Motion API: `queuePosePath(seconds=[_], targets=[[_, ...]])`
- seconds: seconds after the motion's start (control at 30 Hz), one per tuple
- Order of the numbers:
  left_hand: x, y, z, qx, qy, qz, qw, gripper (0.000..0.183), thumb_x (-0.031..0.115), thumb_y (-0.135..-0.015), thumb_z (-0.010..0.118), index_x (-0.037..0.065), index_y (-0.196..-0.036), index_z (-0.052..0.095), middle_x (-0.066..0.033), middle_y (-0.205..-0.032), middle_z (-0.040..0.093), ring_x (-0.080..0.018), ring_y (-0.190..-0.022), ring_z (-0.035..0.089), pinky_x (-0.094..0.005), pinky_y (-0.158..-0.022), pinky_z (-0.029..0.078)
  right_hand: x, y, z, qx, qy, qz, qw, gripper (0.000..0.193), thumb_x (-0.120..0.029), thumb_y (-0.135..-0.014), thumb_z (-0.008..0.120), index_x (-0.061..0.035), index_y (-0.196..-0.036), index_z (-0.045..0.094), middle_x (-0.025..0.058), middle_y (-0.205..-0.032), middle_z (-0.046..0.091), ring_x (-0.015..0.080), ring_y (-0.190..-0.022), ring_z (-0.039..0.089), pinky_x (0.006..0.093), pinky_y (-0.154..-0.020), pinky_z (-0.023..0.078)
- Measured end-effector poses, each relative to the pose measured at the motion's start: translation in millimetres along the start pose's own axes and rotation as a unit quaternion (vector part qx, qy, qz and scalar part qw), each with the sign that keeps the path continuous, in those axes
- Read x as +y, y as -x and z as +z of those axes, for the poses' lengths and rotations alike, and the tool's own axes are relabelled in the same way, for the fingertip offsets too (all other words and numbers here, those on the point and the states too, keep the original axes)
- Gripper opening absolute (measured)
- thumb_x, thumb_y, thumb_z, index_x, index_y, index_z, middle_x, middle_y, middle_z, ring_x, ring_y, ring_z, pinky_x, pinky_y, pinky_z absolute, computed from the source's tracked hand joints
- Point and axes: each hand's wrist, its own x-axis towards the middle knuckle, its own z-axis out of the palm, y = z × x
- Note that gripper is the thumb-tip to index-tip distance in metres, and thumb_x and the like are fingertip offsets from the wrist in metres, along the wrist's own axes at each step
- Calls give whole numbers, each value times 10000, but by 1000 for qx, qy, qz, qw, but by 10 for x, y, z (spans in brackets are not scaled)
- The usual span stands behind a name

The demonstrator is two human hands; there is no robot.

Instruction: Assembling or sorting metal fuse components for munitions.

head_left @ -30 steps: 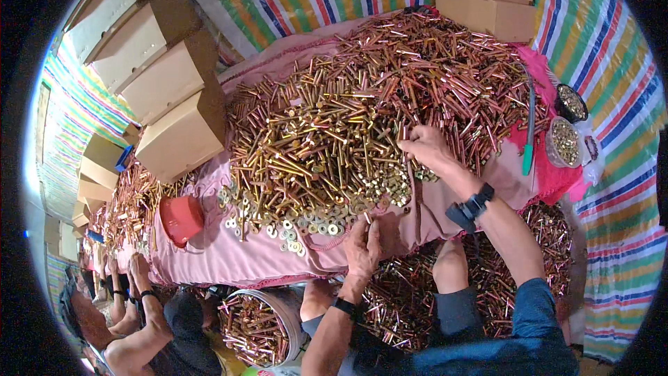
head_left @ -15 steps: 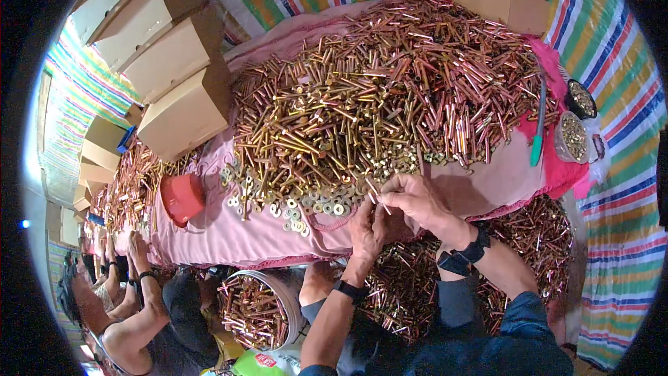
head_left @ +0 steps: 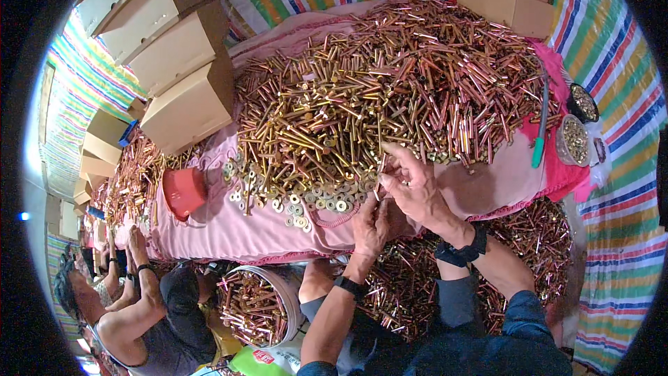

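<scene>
Between my two hands a slim metal bolt (head_left: 380,175) stands nearly upright, above the near edge of the pile. My left hand (head_left: 371,228) is closed at its lower end, with thumb and fingers pinched together. My right hand (head_left: 416,186) bends its fingers and thumb around the upper part of the same bolt. Ahead lies a large heap of copper- and brass-coloured bolts (head_left: 334,115) on a pink cloth (head_left: 285,242). Flat round washers (head_left: 330,202) are scattered along the heap's front, left of my hands. Small nuts (head_left: 445,157) lie to their right.
At the left stand a red plastic tub (head_left: 184,193) and stacked cardboard boxes (head_left: 188,108). A green-handled tool (head_left: 538,143) and a clear bowl of small parts (head_left: 573,141) lie at the right. A bucket (head_left: 289,303) holds more bolts below. Another person (head_left: 129,327) sits at the left.
My right hand has opened its fingers somewhat and turned upward around the bolt, which now stands steeper. My left hand has barely moved.
</scene>
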Motion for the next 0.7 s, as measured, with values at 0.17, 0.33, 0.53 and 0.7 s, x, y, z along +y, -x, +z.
queuePosePath(seconds=[0.17, 0.33, 0.53, 0.7], targets=[[-77, -7, -55, -34, -46, 1, 998, 313, 105, -985, 639, 13, -1285, 622, -212, -1110, 719, -352, -1034, 706, -372, -881, 542, -36, -4, 33, 10, 52, -80, 995, 471, -58, -903, 677, -55, -1361, 566, 154, -1178, 695, 294, -1036, 707, 367, -862, 582], [20, -2, 17, 3, -46, 40, 998, 328, 130, -986, 645, 6, -1289, 617, -241, -1141, 700, -362, -1073, 693, -396, -910, 540, -119, -9, -17, 16, 96, -123, 988, 436, -31, -888, 691, -45, -1310, 584, 185, -1168, 685, 357, -1044, 694, 396, -876, 584], [-151, 53, -23, -15, -36, 9, 999, 319, 118, -969, 645, -26, -1252, 632, -247, -1138, 699, -361, -1076, 690, -385, -940, 535, -143, 22, -40, -71, 120, -116, 983, 348, -44, -903, 691, -56, -1243, 616, 151, -1116, 689, 345, -962, 704, 409, -803, 589], [-172, 98, -22, -36, 12, -31, 999, 322, 98, -953, 644, -47, -1240, 622, -236, -1121, 702, -356, -1042, 696, -382, -930, 543, -183, 108, -151, -186, 228, -130, 947, 233, -87, -908, 704, -49, -1137, 677, 140, -1038, 672, 308, -874, 710, 375, -725, 585]])
